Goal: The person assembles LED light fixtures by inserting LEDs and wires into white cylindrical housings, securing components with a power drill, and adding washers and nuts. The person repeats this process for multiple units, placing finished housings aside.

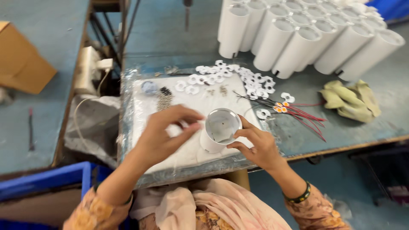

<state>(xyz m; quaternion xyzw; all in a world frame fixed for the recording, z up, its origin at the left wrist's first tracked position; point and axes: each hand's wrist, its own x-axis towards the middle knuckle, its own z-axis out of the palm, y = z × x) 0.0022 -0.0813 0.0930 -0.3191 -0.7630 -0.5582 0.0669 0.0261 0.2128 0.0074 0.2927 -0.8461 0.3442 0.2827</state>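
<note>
From the head camera, the white cylinder housing [219, 130] stands upright, mouth up, on the white work mat [149, 106], the right hand [255, 145] gripping its right wall while the left hand [164, 132] hovers half-curled just to its left.

One package only: a plain brown cardboard box [23, 64] sits at my ten o'clock, on the blue-grey surface across the gap from my work mat. It is boxy, tilted so that one corner points towards me, and partly cut off by the left edge. I see no labels, signs or screens.
</note>
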